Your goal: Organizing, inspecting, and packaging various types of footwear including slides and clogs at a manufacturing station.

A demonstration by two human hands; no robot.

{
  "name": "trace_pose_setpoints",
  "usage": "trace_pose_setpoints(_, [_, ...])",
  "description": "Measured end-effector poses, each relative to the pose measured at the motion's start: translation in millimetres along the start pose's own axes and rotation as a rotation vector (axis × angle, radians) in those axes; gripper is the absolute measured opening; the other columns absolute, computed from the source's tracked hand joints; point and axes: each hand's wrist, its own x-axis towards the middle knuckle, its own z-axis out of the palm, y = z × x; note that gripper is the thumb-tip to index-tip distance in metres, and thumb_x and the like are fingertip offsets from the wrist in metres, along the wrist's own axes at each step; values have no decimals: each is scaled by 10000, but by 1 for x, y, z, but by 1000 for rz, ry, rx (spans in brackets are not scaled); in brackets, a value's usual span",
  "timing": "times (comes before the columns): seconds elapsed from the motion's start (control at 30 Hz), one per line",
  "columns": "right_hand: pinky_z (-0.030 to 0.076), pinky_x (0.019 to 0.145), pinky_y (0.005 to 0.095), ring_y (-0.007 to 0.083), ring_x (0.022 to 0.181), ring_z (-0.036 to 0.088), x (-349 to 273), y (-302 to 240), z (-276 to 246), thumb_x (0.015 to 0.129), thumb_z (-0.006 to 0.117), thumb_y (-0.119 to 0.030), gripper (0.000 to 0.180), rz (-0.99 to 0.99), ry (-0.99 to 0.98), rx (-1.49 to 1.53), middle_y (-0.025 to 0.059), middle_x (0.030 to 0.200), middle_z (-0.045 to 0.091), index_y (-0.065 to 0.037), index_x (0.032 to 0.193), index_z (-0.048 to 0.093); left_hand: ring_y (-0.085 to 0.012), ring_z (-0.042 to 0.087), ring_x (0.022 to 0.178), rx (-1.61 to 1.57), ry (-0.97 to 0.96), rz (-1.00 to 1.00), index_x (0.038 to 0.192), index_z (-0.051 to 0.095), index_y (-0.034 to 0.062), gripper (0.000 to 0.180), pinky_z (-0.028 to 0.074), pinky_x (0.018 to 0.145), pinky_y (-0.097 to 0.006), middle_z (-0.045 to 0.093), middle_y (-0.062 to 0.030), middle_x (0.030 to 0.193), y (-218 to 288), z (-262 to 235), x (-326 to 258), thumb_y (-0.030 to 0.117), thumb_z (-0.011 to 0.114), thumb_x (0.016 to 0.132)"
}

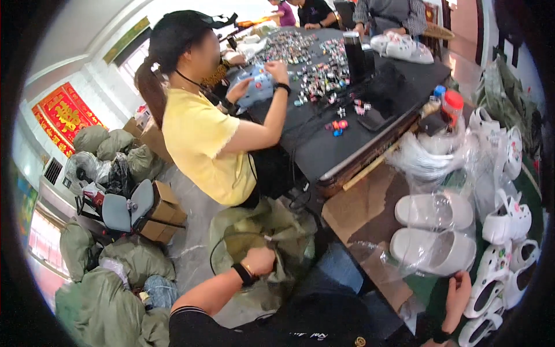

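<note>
While the left hand [258,261] curls against the green sack [290,230] in the near middle, the right hand [458,294], fingers bent, is beside the white slides [433,251] at near right; I cannot tell whether either grasps anything. White clogs [490,272] lie right of the slides.

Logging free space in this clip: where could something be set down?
The black table looks bare between the small bright pieces and its near edge; so does the brown cardboard left of the white slides. It's crowded right of the slides, with white clogs, and farther up the table, with scattered charms.
</note>
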Motion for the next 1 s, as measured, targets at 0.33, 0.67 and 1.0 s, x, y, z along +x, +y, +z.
trace_pose_setpoints(0.33, [441,676,299,191,704,510,2,6,0,850,584,-16,163,27,-23,5,97,865,565,14,1004,539,-366,573,888,-130,400,36,917,622,26,175,469,737,-454,593,-175,936,-38,-11,38,122,547,792])
trace_pose_setpoints(0.67, [418,651,279,161,687,462,10,-6,12,858,571,-6,132,15,-9,62,69,835,529,6,981,526,-369,598,890,-292,-381,350,977,646,59,237,474,761,-412,645,-175,958,-62,110,1,216,568,818])
trace_pose_setpoints(1.0, [402,612,295,178,642,449,3,0,8,799,592,42,142,31,80,46,92,765,490,8,902,499,-299,541,1191,120,-437,-213,1260,585,60,496,443,957,-407,577,-134,1301,-164,134,101,347,550,856])
